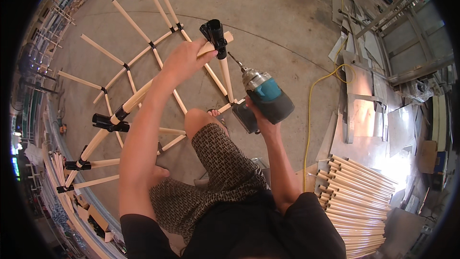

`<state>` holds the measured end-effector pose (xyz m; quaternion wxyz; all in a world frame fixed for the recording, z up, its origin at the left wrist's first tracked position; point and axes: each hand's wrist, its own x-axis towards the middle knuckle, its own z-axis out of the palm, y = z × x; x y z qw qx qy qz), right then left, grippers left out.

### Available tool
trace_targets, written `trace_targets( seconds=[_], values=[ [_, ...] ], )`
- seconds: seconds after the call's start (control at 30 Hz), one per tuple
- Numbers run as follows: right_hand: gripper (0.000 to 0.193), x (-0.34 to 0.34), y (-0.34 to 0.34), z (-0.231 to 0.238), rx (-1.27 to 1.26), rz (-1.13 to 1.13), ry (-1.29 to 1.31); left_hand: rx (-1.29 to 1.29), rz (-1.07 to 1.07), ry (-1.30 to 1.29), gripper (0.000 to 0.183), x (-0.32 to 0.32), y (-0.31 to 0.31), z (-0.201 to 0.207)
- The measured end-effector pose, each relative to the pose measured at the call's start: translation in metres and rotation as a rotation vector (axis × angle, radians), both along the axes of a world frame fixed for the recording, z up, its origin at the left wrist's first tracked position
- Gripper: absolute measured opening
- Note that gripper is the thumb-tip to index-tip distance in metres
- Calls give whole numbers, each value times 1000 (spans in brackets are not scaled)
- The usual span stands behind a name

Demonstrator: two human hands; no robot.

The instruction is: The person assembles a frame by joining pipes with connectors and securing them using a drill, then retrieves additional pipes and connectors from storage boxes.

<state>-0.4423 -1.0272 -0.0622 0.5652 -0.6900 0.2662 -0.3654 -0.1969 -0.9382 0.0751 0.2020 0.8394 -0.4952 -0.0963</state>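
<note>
The black shirt [230, 232] lies nearest, both arms stretched forward from it. The left hand [189, 60] is closed around the rail [139, 95] beside the black joint [218, 38], near the rail's far end, probably to steady it against the drill's push. The right hand [263, 119] grips the drill [268, 93] by its handle; the bit [235, 60] slants toward the joint's lower part, seemingly to clear the post [225, 79] below. Spare poles [359, 201] lie bunched at right, perhaps for easy reach.
</note>
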Motion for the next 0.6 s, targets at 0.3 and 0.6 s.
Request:
trace_targets(
  seconds=[0.3, 0.6],
  values=[
    [25, 1, 2, -3, -158, 36, -35, -111, 18, -72, 40, -7, 0, -4],
    [25, 9, -3, -5, -296, 4, -7, -72, 43, -153, 36, -13, -2, -2]
  ],
)
